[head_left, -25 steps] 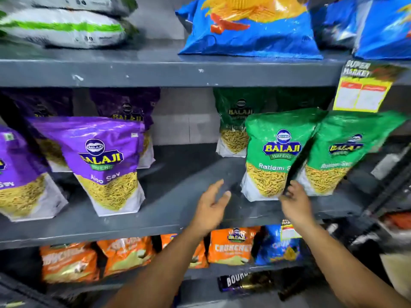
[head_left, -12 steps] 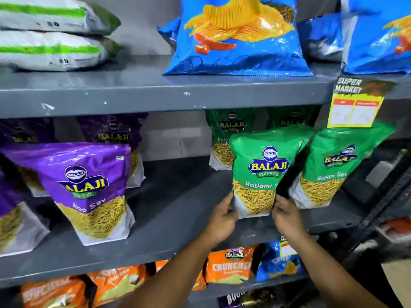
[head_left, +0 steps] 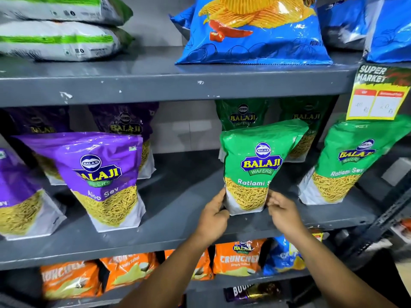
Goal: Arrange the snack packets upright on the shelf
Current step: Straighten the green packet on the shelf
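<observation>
A green Ratlami Sev packet (head_left: 258, 165) stands upright near the front of the grey middle shelf (head_left: 182, 210). My left hand (head_left: 213, 215) grips its lower left corner and my right hand (head_left: 282, 213) grips its lower right corner. Another green packet (head_left: 347, 165) leans to its right, and two more green ones (head_left: 242, 116) stand behind. Purple Aloo Sev packets (head_left: 100, 178) stand on the left half of the same shelf, with a bare gap between the two colours.
Blue chip bags (head_left: 255, 30) and white-green bags (head_left: 57, 38) lie on the upper shelf. A yellow price tag (head_left: 378, 94) hangs from its edge at right. Orange packets (head_left: 238, 256) fill the shelf below. A dark shelf upright (head_left: 391, 210) runs down the right side.
Both hands closed on the green packet's bottom corners; a second ago the left hand was open and apart from it. The packet has shifted left, away from its neighbour, and stands straighter.
</observation>
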`<state>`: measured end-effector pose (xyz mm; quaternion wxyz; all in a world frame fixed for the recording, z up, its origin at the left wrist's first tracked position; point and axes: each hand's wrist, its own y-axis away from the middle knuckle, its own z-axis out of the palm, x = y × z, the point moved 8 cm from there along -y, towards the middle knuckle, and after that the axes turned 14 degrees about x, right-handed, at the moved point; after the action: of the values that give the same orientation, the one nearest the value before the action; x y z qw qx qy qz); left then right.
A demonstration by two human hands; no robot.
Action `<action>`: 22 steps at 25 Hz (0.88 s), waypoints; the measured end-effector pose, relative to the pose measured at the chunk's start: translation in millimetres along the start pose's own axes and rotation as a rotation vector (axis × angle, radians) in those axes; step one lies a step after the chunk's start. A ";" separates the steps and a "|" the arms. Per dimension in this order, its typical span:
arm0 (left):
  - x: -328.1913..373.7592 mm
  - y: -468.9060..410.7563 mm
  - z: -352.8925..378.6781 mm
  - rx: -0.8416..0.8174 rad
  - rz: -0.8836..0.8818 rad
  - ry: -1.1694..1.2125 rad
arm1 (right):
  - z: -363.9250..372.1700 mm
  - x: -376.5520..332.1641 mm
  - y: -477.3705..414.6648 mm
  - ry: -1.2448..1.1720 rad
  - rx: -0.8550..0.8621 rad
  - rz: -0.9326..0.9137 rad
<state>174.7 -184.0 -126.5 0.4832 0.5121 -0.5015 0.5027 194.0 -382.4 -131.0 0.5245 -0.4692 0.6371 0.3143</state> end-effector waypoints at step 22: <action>2.7 1.6 9.0 -0.043 -0.037 -0.192 | -13.3 -7.4 9.7 0.052 0.062 0.073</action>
<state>173.4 -193.1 -124.1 0.4531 0.5564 -0.5468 0.4314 180.1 -388.8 -121.3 0.5101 -0.4372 0.6767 0.3011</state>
